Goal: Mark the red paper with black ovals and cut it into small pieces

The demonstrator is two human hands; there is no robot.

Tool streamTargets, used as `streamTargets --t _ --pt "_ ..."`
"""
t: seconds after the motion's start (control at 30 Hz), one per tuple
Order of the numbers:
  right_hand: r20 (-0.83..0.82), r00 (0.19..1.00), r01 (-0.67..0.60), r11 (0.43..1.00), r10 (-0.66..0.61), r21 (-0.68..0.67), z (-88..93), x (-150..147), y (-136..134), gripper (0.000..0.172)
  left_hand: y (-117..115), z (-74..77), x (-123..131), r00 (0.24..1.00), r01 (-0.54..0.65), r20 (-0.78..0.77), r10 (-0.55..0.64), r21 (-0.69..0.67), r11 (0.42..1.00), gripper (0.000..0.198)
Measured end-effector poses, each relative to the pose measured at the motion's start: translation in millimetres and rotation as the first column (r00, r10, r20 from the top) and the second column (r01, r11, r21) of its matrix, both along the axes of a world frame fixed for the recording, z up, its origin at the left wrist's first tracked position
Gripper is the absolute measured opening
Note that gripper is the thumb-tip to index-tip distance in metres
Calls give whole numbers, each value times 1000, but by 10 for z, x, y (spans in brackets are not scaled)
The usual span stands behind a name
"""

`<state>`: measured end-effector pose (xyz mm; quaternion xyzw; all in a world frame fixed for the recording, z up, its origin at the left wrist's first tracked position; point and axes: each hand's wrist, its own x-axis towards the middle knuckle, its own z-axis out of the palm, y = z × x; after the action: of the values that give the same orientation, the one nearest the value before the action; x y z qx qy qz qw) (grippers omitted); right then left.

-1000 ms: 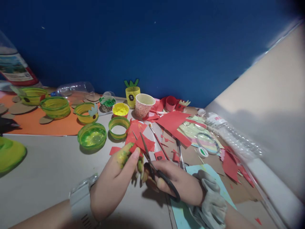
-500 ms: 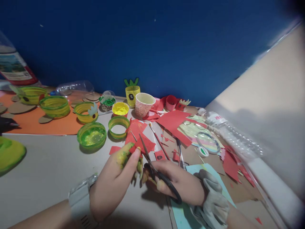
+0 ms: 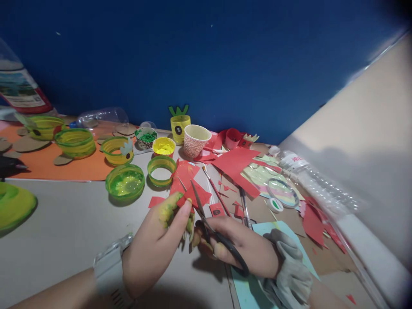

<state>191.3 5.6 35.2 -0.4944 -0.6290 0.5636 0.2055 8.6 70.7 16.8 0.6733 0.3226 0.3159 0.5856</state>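
Between the thumb and fingers of my left hand, which is smeared with yellow and green paint, is a small piece of red paper. My right hand grips black-handled scissors, fingers in the loops. The blades are parted and point up and away, on either side of the red paper. Beyond my hands lie more red paper scraps and a small red piece with a dark round mark. A paintbrush lies just past the scissors.
Green-and-yellow painted rings and a painted dish stand left of centre. Behind are cups of yellow paint and green paint, plus a patterned paper cup. A clear plastic bottle lies right, by light-blue paper.
The view has shifted very slightly, so everything sits a little further right. My hands, the red paper and the parted scissors hold nearly the same pose.
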Motion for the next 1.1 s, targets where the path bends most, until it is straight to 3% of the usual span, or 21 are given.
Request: streamTargets --t 0.4,1.1 --pt "29 999 30 1000 -29 -7 -1 -16 3 60 -14 -6 6 1000 -9 -12 9 20 1000 32" --pt "78 994 81 997 -81 -4 -21 -35 -5 50 0 -44 -13 997 -31 -69 29 -19 999 37"
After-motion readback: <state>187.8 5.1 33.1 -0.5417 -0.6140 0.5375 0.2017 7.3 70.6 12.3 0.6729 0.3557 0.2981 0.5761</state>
